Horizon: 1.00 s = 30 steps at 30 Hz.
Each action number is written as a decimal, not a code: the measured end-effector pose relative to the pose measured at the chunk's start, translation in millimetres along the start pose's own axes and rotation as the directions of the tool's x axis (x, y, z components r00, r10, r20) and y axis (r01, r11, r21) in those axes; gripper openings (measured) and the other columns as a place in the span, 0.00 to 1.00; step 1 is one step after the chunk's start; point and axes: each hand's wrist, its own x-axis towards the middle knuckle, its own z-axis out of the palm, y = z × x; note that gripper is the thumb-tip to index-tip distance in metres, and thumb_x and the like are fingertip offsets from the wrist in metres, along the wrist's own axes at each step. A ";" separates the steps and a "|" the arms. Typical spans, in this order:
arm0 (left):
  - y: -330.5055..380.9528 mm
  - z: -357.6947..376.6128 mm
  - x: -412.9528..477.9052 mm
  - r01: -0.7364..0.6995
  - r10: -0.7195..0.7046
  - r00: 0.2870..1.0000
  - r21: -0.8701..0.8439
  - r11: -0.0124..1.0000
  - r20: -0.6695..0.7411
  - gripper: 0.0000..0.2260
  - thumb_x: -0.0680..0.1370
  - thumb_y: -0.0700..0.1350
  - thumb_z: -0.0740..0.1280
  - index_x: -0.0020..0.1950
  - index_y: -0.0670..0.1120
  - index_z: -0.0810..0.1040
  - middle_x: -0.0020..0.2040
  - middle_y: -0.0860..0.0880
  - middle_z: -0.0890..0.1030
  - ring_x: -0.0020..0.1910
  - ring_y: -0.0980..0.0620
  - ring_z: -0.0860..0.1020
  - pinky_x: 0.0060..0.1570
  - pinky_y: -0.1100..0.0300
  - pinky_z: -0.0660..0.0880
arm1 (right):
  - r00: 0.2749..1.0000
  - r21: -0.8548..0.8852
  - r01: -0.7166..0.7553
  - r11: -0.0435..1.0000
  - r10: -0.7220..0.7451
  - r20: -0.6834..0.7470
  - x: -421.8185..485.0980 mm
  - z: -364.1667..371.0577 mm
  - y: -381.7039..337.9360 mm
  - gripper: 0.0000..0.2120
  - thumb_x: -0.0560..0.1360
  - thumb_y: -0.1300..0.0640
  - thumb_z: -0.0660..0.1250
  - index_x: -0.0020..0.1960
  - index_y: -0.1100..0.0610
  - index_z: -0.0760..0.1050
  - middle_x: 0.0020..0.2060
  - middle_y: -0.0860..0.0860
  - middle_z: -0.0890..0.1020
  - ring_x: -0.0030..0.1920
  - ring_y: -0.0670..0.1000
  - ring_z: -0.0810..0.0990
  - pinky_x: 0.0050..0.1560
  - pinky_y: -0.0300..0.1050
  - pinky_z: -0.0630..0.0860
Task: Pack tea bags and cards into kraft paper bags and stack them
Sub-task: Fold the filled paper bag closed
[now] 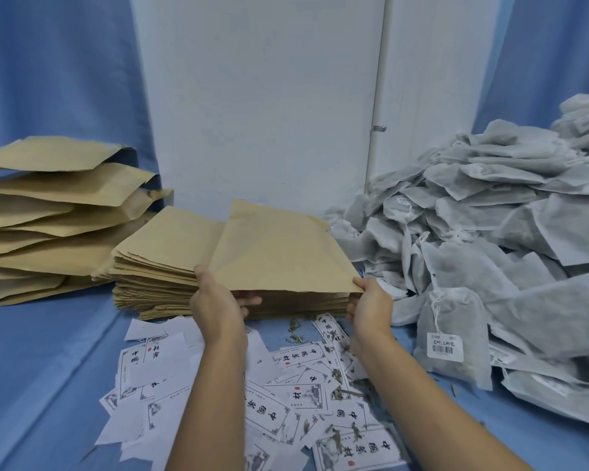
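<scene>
Between both hands, the top kraft paper bag [279,246] is held by its near edge on the pile of flat kraft bags [157,266]. The left hand [218,302] grips the edge and the right hand [371,305] pinches the near right corner. Printed cards [303,385] lie scattered under the wrists on the blue-covered desk [48,368]. Tea bags [490,232] are heaped right of the right hand, and bulging kraft bags [48,212] are stacked left of the left hand.
</scene>
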 end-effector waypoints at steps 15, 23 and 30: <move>26.0 -13.9 21.8 0.184 -0.086 0.937 -0.270 0.945 0.338 0.12 0.75 0.28 0.62 0.57 0.36 0.76 0.47 0.43 0.82 0.41 0.49 0.82 0.31 0.60 0.79 | 0.908 -0.102 -0.058 0.993 0.095 0.408 -39.9 40.9 -8.6 0.04 0.77 0.64 0.65 0.43 0.60 0.75 0.37 0.55 0.82 0.29 0.50 0.82 0.21 0.34 0.71; 133.0 -29.5 80.8 0.007 0.188 0.927 -0.515 0.857 0.325 0.16 0.74 0.26 0.62 0.60 0.36 0.73 0.50 0.40 0.81 0.44 0.46 0.83 0.39 0.56 0.80 | 0.752 -0.084 -0.142 0.986 0.163 0.638 -62.8 175.0 -23.6 0.04 0.81 0.60 0.60 0.54 0.58 0.72 0.34 0.53 0.79 0.22 0.45 0.77 0.17 0.30 0.66; 212.4 -41.5 168.5 -0.196 0.218 0.970 -0.185 0.963 0.107 0.03 0.80 0.38 0.60 0.49 0.42 0.73 0.41 0.47 0.80 0.36 0.53 0.80 0.28 0.64 0.75 | 0.653 -0.024 -0.259 0.966 0.193 0.733 -73.1 327.1 -34.6 0.03 0.81 0.62 0.59 0.50 0.61 0.71 0.38 0.57 0.76 0.18 0.46 0.76 0.18 0.32 0.70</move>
